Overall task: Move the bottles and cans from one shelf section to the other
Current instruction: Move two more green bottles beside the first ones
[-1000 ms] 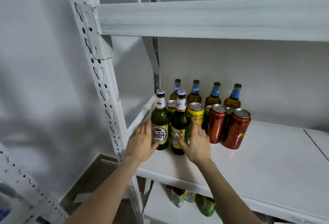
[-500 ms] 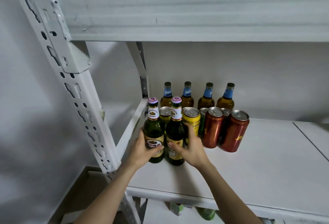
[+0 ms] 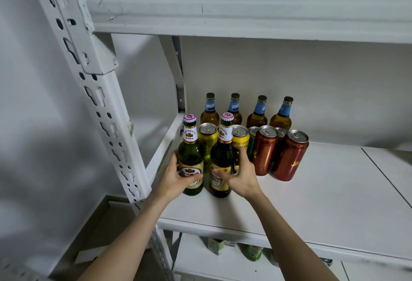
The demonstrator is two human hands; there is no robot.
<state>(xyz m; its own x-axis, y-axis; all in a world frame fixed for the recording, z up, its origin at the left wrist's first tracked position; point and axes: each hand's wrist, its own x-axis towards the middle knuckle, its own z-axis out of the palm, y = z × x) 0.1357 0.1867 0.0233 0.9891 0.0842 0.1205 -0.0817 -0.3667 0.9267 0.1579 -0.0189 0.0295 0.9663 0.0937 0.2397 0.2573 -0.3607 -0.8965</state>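
Observation:
Two green beer bottles stand at the front left of the white shelf (image 3: pixel 312 202). My left hand (image 3: pixel 172 177) grips the left green bottle (image 3: pixel 190 158) around its label. My right hand (image 3: pixel 239 174) grips the right green bottle (image 3: pixel 221 160), thumb across the label. Behind them stand two yellow cans (image 3: pixel 207 138), a green can (image 3: pixel 253 140) and two red cans (image 3: pixel 289 155). Several amber bottles with blue neck labels (image 3: pixel 256 113) line the back wall.
A perforated white upright post (image 3: pixel 111 113) rises just left of my left hand. The shelf above (image 3: pixel 245 6) overhangs the bottles. The shelf board continues to the right past a seam (image 3: pixel 385 182). Green packages (image 3: pixel 252 253) lie on the lower shelf.
Both hands went from resting beside the two green bottles to wrapping around them. The view moved closer and tilted up slightly.

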